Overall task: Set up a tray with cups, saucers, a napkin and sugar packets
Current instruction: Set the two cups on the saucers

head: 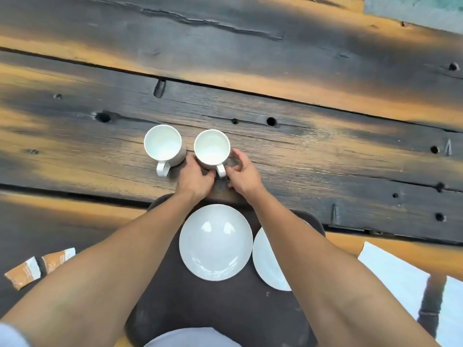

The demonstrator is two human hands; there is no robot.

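both bare forearms reach forward over a dark tray (pixel 160 284) that lies on the wooden surface (pixel 325 159) closest to the person. two white saucers rest on that tray: the left saucer (pixel 216 242) sits in full sight just behind the wrists, and the right saucer (pixel 266 264) lies beside it, partly hidden under the right forearm; whether their rims touch cannot be told. beyond the tray, the left hand (pixel 194 177) and the right hand (pixel 241 172) close from either side around the right cup (pixel 212 149), fingers curled against its lower wall, with its handle pointing back between the two hands. the left cup (pixel 163 146) stands upright just left of the left hand, apart from it, handle toward the person. both cups stand on bare wood, off the tray. two brown sugar packets (pixel 37 267) lie well behind and left of the left hand, beside the tray. a white napkin (pixel 400 279) lies behind and right of the right hand, off the tray.
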